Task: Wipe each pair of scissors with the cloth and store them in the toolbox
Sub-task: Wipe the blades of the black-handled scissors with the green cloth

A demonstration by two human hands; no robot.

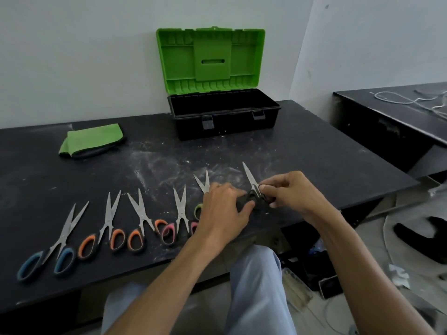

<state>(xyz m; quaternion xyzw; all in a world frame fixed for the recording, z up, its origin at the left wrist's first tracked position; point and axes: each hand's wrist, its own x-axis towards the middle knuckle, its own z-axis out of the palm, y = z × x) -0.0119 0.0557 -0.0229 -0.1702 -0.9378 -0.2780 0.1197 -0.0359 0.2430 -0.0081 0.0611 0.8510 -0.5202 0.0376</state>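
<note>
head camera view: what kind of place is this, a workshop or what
Probably a workshop or lab workroom: a dusty, scuffed black workbench against a bare white wall, an open toolbox on it, and loose white cables on a second bench to the right.

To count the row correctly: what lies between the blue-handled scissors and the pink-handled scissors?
In the head view, two pairs lie between the blue-handled scissors and the pink-handled scissors: the left orange-handled pair and the right orange-handled pair, blades open.

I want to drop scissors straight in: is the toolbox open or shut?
Open. The toolbox has its green lid raised against the wall, showing the black interior.
</note>
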